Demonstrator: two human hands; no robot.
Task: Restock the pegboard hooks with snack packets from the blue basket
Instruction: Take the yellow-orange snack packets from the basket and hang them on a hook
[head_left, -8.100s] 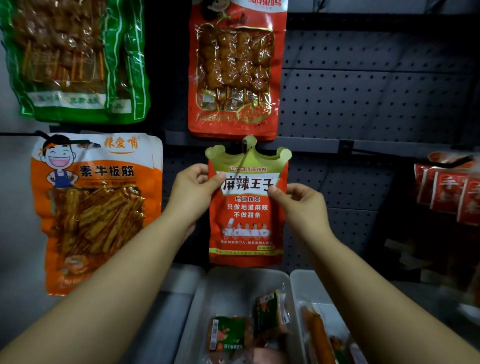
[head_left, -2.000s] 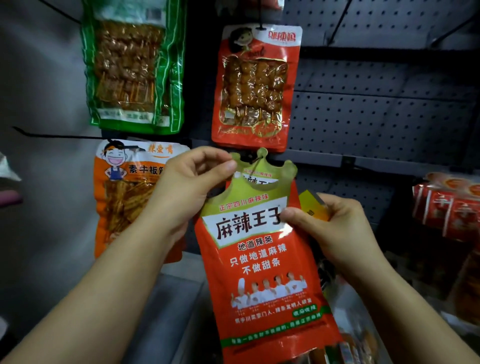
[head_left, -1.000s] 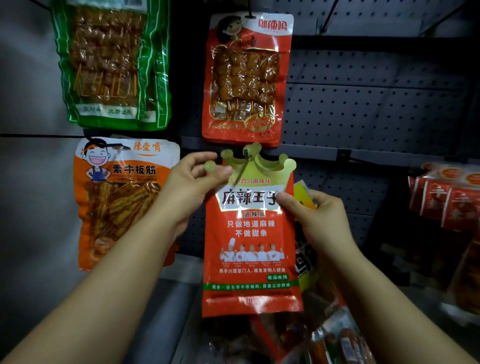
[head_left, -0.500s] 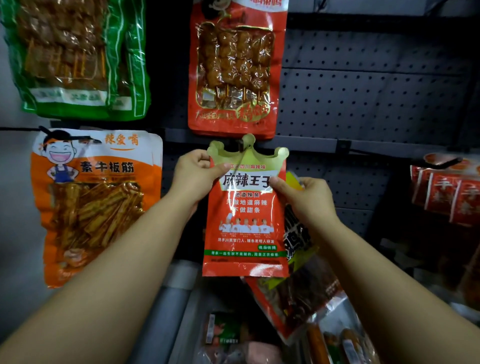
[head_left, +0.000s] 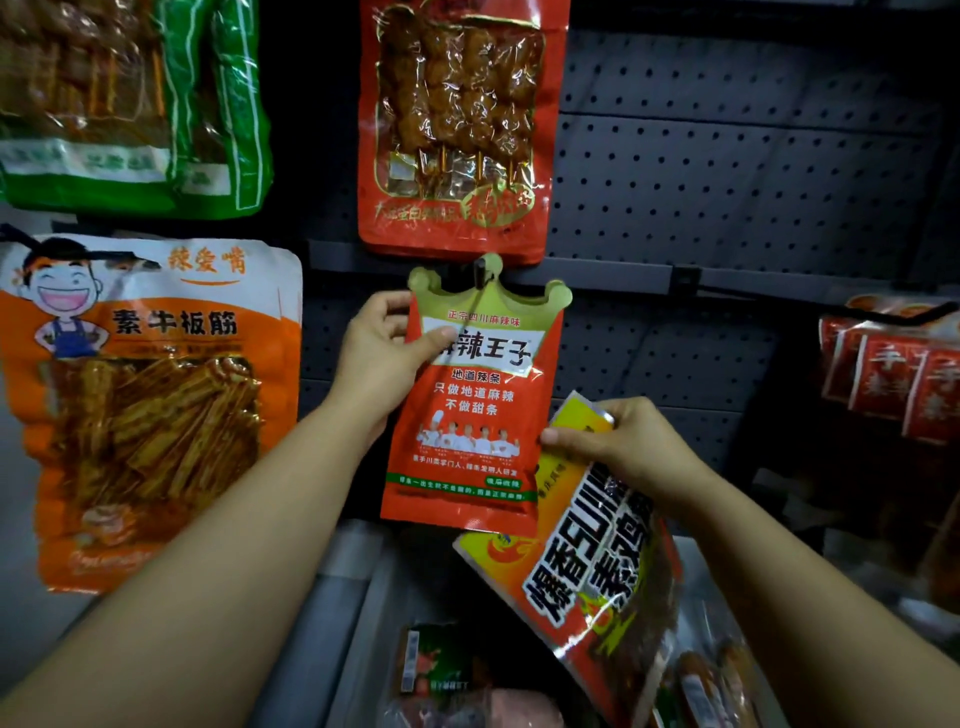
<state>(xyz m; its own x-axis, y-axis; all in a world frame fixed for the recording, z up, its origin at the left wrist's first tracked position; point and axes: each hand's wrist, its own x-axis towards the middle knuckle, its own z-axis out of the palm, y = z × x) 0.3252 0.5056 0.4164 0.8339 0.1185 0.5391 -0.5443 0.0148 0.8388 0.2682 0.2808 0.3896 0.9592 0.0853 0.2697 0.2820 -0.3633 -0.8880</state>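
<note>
A red packet with a gold crown-shaped top (head_left: 470, 415) hangs on a black peg hook (head_left: 480, 270) at the middle of the dark pegboard (head_left: 727, 197). My left hand (head_left: 382, 358) pinches this crown packet's upper left edge, thumb on its white label. My right hand (head_left: 618, 447) has come off it and grips the yellow top of a red and yellow packet with big black lettering (head_left: 587, 561), held tilted below and right of the hanging one. The blue basket is not in view.
A red skewer packet (head_left: 457, 130) hangs above, a green packet (head_left: 130, 104) at top left and an orange packet (head_left: 150, 405) at left. Small red packets (head_left: 893, 379) hang on a hook at right. Clear bins (head_left: 363, 623) with loose snacks sit below.
The crown packet's hole has slid onto the hook. My right hand let go of it and dropped lower right, bringing the red and yellow packet out from behind it.
</note>
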